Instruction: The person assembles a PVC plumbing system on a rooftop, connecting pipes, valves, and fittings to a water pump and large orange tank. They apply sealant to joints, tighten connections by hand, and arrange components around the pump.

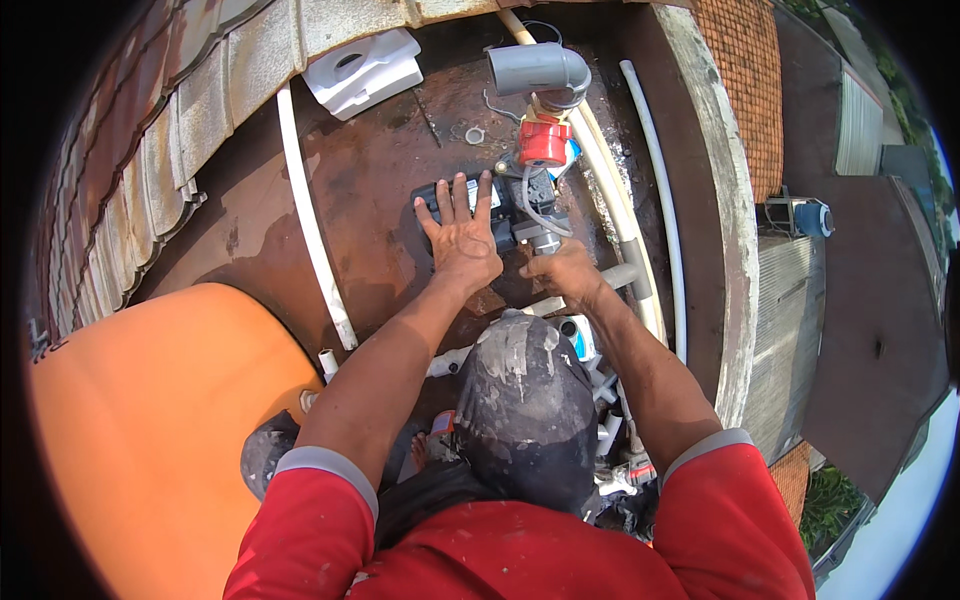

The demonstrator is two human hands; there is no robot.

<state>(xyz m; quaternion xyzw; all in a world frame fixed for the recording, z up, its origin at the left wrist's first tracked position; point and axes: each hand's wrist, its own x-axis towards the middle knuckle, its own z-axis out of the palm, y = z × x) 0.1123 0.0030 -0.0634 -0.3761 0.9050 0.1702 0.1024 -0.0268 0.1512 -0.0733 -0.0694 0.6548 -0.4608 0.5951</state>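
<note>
Left hand (458, 232) flat, fingers spread, pressing on black boxy water pump (502, 205) near middle of rusty brown rooftop slab (375, 175). Right hand (562, 270) clenched around grey pipe fitting (545, 240) just below pump. Red round valve part (543, 143) and grey plastic elbow (540, 70) above. White PVC pipes (312, 230) alongside. Smooth orange tank (150, 430) at left; slab's rough concrete parapet (715, 200) at right.

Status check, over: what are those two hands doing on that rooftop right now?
Left hand flat, fingers spread, on black boxy pump unit. Right hand closed on grey pipe fitting below red round valve part. White pipes run close beside.
</note>
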